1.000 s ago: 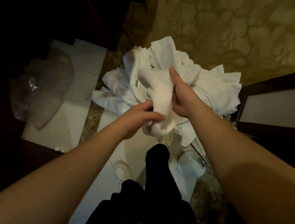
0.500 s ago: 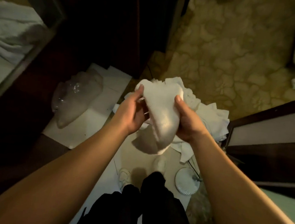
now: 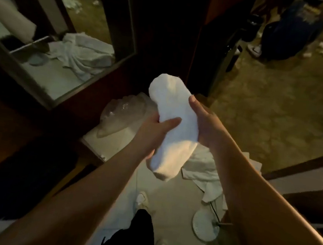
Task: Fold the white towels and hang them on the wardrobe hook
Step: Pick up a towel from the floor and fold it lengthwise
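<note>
A folded white towel (image 3: pixel 173 123) forms a long thick bundle held up in front of me, one end pointing up toward the dark wardrobe (image 3: pixel 163 32). My left hand (image 3: pixel 153 131) grips its lower left side, thumb laid across the front. My right hand (image 3: pixel 202 125) holds the right side, thumb up along the edge. Below them a pile of loose white towels (image 3: pixel 201 167) lies on the floor. No hook shows in the dim wardrobe.
A mirror (image 3: pixel 55 35) at the left reflects crumpled towels. A clear plastic bag (image 3: pixel 121 115) lies on a white board by the wardrobe foot. A white round fan base (image 3: pixel 205 226) and cable sit near my feet. Patterned carpet stretches to the right.
I have lifted the folded towel off the pile and raised it toward the wardrobe. My view has tilted up, bringing the mirror and the room beyond into sight.
</note>
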Demonstrator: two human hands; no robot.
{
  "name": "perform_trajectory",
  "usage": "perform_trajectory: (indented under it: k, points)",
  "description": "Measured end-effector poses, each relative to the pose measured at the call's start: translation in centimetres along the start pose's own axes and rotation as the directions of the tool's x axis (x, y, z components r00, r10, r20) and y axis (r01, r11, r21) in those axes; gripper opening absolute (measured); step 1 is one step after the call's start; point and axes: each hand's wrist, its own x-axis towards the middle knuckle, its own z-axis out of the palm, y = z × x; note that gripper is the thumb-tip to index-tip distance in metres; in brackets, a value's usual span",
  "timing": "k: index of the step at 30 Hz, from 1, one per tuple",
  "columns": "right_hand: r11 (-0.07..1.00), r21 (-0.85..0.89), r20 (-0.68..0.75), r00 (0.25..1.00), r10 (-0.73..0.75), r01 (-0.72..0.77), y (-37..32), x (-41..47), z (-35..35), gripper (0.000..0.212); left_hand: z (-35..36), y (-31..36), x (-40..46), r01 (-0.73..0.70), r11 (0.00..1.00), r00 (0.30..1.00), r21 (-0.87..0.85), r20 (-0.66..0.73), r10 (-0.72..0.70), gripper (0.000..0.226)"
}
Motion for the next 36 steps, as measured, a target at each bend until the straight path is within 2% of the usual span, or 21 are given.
perform_trajectory:
  k: [2,4,7,9,12,16,19,21,23,26,29,31,33,36]
  points:
    - [0.996,-0.072,0.011,0.999,-0.046,0.047,-1.0,-1.8,2.6,0.1,-0.9,1.0,-3.6,-0.072,0.995,0.997,0.074,-0.037,0.075,0.067]
    - [0.99,-0.093,0.001,0.994,-0.106,0.106,-1.9,-2.9,4.7,0.102,-1.7,1.5,-5.8,-0.123,0.99,0.99,0.069,-0.06,0.127,0.076]
    - [0.993,-0.001,0.024,0.993,-0.115,0.115,-2.7,-5.6,8.4,0.096,-3.7,2.4,-9.5,-0.16,0.97,0.987,-0.183,-0.019,0.159,0.07]
    - [0.99,0.075,0.096,0.988,-0.124,0.117,-2.8,-7.4,10.6,0.091,-5.4,3.4,-11.8,-0.169,0.914,0.986,-0.369,-0.056,0.16,0.069]
    - [0.984,0.151,0.212,0.969,-0.127,0.096,-1.9,-9.7,14.5,0.082,-8.5,3.6,-15.2,-0.152,0.865,0.987,-0.479,-0.125,0.104,0.071]
    - [0.983,0.175,0.27,0.957,-0.106,0.06,1.4,-13.4,20.8,0.098,-13.0,2.0,-20.3,-0.18,0.835,0.983,-0.519,-0.079,0.163,0.044]
    - [0.982,0.185,0.263,0.961,-0.088,0.039,4.1,-16.3,25.6,0.109,-16.5,0.8,-25.5,-0.239,0.825,0.97,-0.511,-0.096,0.222,0.039]
    - [0.975,0.219,0.28,0.956,-0.091,0.029,6.3,-18.3,28.8,0.11,-18.7,-0.5,-29.6,-0.242,0.832,0.97,-0.5,-0.131,0.204,0.039]
    - [0.968,0.247,0.296,0.949,-0.111,0.036,8.6,-20.2,32.0,0.104,-21.1,-2.0,-33.5,-0.239,0.83,0.97,-0.504,-0.163,0.18,0.041]
    - [0.968,0.252,0.284,0.954,-0.093,0.02,11.9,-22.9,36.7,0.102,-25.1,-4.3,-39.0,-0.273,0.826,0.956,-0.494,-0.236,0.175,0.031]
    - [0.954,0.299,0.249,0.966,-0.069,-0.009,14.1,-25.2,40.3,0.103,-28.8,-6.1,-44.1,-0.322,0.769,0.927,-0.552,-0.35,0.137,0.02]
    - [0.947,0.32,0.221,0.974,-0.057,-0.018,14.9,-26.7,42.1,0.086,-30.8,-7.0,-47.1,-0.339,0.718,0.916,-0.608,-0.388,0.104,0.022]
    - [0.944,0.328,0.212,0.977,-0.029,-0.044,15.7,-28.0,43.9,0.07,-32.5,-7.6,-49.8,-0.352,0.71,0.904,-0.609,-0.418,0.09,0.025]
    - [0.95,0.303,0.22,0.976,0.003,-0.071,17.1,-29.3,46.5,0.069,-34.3,-7.7,-53.4,-0.354,0.74,0.887,-0.572,-0.456,0.072,0.035]
